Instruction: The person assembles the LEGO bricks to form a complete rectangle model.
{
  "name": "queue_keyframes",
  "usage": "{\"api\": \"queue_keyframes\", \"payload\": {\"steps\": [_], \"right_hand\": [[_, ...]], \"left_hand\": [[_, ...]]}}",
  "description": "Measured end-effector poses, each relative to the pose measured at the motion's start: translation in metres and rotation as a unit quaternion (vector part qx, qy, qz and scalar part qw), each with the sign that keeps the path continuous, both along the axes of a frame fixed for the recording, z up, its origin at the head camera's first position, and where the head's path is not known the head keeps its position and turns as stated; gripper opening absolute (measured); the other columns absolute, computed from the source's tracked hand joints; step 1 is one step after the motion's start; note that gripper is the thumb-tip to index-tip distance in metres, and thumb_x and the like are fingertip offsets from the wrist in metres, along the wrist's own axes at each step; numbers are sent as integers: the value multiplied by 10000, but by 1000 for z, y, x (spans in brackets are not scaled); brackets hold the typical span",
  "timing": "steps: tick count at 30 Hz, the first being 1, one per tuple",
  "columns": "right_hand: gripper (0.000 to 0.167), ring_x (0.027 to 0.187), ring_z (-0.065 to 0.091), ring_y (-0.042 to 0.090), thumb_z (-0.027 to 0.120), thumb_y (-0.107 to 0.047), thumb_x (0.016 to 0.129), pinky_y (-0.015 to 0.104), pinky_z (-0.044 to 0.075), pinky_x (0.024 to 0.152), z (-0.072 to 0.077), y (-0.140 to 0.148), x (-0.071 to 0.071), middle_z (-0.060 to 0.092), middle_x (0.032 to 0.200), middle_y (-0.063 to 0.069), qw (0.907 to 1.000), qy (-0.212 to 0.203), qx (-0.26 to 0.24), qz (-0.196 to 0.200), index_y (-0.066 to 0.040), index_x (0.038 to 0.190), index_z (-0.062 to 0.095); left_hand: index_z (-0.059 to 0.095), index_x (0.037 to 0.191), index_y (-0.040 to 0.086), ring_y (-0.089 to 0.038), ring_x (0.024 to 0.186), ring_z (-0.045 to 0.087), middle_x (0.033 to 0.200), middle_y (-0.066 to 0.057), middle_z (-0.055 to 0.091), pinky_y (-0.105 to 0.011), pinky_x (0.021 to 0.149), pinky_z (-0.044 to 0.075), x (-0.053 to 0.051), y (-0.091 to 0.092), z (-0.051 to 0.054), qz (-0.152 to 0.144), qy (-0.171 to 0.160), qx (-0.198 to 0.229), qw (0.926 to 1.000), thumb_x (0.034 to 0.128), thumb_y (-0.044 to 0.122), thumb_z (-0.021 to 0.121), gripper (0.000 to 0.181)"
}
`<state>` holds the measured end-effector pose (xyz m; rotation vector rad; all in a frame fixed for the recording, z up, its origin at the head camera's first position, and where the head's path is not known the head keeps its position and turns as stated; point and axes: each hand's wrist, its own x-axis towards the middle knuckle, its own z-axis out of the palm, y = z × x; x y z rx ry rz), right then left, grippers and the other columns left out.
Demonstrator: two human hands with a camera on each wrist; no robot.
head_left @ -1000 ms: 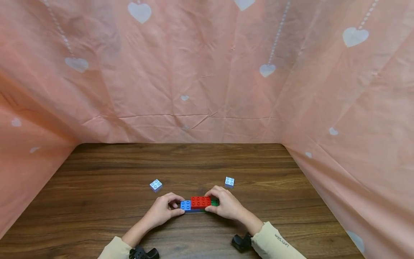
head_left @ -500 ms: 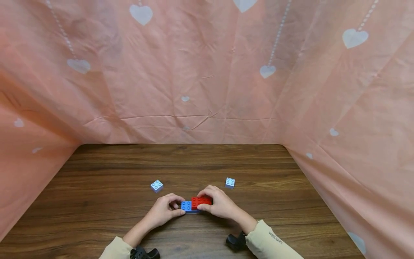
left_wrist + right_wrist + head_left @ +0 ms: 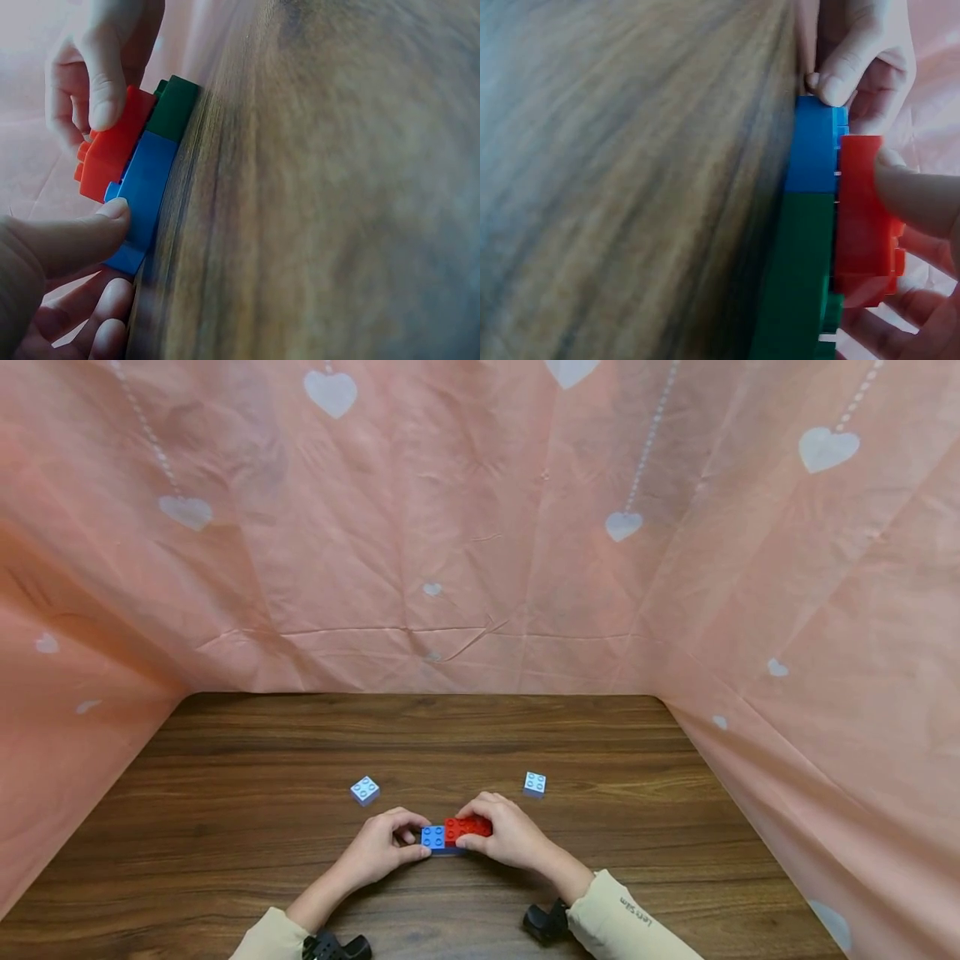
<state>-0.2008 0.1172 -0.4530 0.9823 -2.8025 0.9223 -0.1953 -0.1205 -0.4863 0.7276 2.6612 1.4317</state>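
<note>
Pink cloth (image 3: 450, 460) printed with white hearts (image 3: 828, 449) rises behind and at both sides of the wood-grained bench (image 3: 225, 777). Toward the near edge, around the middle, we see three toy bricks set together with their long axis running left to right, about parallel to the bench's far edge. We find a blue brick (image 3: 432, 837) at the left end, four of its studs bare and facing up, and a green brick (image 3: 799, 262) end to end with it on the right. Across their joint, on top, lies a red brick (image 3: 864, 202), its studs also up and its length along the same line. We cannot tell whether it is fully pressed down.

We see the left hand (image 3: 380, 847) pinching the blue brick's outer end, its thumb on the near side. The right hand (image 3: 512, 835) has its thumb and fingers closed over the red brick from the near and far sides, hiding the green one in the head view.

Farther back lie two small pale bricks, studs up: the left pale brick (image 3: 365, 791) is turned cornerwise, while the right pale brick (image 3: 535, 784) sits nearly square to us.
</note>
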Motion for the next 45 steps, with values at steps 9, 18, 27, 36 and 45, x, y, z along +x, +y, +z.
{"api": "queue_keyframes", "payload": {"steps": [9,18,27,36,45], "right_hand": [[498,950,523,135,725,-428,773,330,441,820,0,8,3,573,1048,-27,9982,-569,-160,27,-151,1175,624],[467,979,574,250,705,-320,826,454,457,831,6,30,-2,611,1082,109,9917,-883,-917,-181,-30,1176,599],[380,891,605,220,690,-248,849,387,489,767,2,52,-1,653,1001,114,9852,-1016,-1216,-650,-10,1136,616],[345,836,598,174,722,-181,818,302,486,723,3,74,-2,648,956,110,9796,-808,-1476,-1101,0,1097,632],[290,812,593,171,725,-137,811,284,478,717,-4,88,-9,644,920,60,9688,-773,-1560,-1762,-15,1061,641]], "left_hand": [[678,988,100,-91,731,542,883,37,579,-225,599,452,2,-1,-4,20,3,-44,10000,743,180,789,282],[679,980,108,-96,731,542,878,20,580,-223,596,449,0,-4,-3,27,45,-104,9999,743,200,790,278],[678,978,114,-96,729,541,876,21,579,-222,596,448,1,-4,-5,14,75,-132,9999,744,209,790,275],[679,977,123,-103,734,542,890,25,582,-222,599,445,1,-2,-3,23,9,-123,9999,744,213,790,274],[676,979,117,-103,736,543,897,23,583,-222,600,446,1,-1,-3,24,-18,-91,10000,747,218,787,276]]}}
